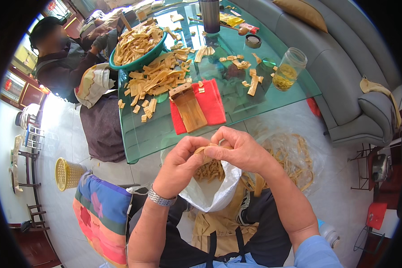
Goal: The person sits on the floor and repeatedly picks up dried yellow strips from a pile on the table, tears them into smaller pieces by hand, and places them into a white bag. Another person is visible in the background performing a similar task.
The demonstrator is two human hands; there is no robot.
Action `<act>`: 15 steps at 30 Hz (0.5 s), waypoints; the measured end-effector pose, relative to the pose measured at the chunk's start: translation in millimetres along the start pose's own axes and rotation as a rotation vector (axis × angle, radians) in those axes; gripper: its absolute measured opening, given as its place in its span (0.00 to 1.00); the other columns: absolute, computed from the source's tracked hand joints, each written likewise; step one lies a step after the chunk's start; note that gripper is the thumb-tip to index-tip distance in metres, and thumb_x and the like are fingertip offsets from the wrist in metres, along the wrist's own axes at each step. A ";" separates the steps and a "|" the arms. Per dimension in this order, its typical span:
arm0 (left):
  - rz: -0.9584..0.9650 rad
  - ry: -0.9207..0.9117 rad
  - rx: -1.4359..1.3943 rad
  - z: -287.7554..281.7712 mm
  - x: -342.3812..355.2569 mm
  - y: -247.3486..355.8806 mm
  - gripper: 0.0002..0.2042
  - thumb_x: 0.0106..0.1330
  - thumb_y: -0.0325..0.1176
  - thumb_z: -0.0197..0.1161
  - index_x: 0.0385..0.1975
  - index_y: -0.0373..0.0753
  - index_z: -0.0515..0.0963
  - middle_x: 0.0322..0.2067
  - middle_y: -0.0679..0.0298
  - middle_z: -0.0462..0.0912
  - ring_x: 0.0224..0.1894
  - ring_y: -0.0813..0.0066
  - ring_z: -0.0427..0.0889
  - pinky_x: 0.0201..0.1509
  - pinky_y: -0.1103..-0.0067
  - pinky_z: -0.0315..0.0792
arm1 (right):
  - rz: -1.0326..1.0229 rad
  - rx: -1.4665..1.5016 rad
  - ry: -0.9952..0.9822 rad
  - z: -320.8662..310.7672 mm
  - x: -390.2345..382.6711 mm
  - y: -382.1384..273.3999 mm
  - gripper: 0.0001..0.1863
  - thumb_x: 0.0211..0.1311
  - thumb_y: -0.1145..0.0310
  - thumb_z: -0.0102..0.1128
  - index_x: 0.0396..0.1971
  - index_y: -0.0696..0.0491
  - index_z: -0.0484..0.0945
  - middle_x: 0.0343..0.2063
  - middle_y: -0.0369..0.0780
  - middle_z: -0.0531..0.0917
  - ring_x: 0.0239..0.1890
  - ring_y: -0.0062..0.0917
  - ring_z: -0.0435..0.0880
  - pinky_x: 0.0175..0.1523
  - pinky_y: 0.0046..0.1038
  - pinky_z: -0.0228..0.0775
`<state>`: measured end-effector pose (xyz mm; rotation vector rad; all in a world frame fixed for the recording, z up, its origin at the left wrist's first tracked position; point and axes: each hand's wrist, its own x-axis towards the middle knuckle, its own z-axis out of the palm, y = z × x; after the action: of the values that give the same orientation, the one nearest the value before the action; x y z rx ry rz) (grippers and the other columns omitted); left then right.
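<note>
Between the fingertips of both my hands is a tan, flat strip (203, 149), of a material I cannot make out. My left hand (177, 161) pinches its left end, a metal watch band on the wrist. My right hand (244, 152) closes on the other end, thumb on top, and hides part of it. Just below, a white plastic sack (216, 201) stands with its mouth spread, thin tan pieces (210, 172) inside. Beyond my fingers a small wooden board with a raised end (190, 109) rests on a folded red cloth (215, 99), touched by neither hand.
A glass table (250, 109) carries a heaped teal basin (145, 63), loose tan strips (154, 80), a jar of yellowish liquid (290, 69) and a dark tumbler (209, 18). Clear plastic with long strips (295, 156) lies right. Another person (62, 67) sits left, near a yellow basket (69, 174).
</note>
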<state>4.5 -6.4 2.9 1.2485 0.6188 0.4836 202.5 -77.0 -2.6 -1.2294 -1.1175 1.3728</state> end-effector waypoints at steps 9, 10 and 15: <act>0.149 0.155 0.017 -2.7 -2.8 -4.6 0.12 0.75 0.28 0.59 0.55 0.33 0.71 0.43 0.67 0.78 0.45 0.82 0.77 0.51 0.82 0.72 | 0.111 0.373 0.004 6.1 2.0 5.1 0.08 0.73 0.63 0.62 0.41 0.52 0.82 0.22 0.25 0.74 0.20 0.06 0.64 0.24 0.14 0.54; 0.157 0.181 0.078 -6.9 -2.6 -8.4 0.12 0.75 0.29 0.60 0.54 0.33 0.72 0.42 0.68 0.79 0.44 0.82 0.78 0.49 0.83 0.72 | 0.123 0.406 -0.005 3.7 2.2 4.5 0.09 0.74 0.62 0.61 0.42 0.52 0.82 0.21 0.25 0.72 0.19 0.06 0.62 0.23 0.14 0.53; 0.154 0.137 0.191 5.9 -12.4 -5.3 0.11 0.78 0.33 0.59 0.51 0.33 0.76 0.37 0.69 0.80 0.39 0.82 0.80 0.48 0.84 0.73 | 0.111 0.409 -0.015 10.6 7.1 11.2 0.13 0.77 0.59 0.57 0.48 0.52 0.78 0.21 0.25 0.68 0.20 0.06 0.61 0.24 0.15 0.52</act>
<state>-0.8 -20.0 1.0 1.4593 0.6997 0.6541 190.9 -71.9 -13.8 -0.9926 -0.7359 1.6015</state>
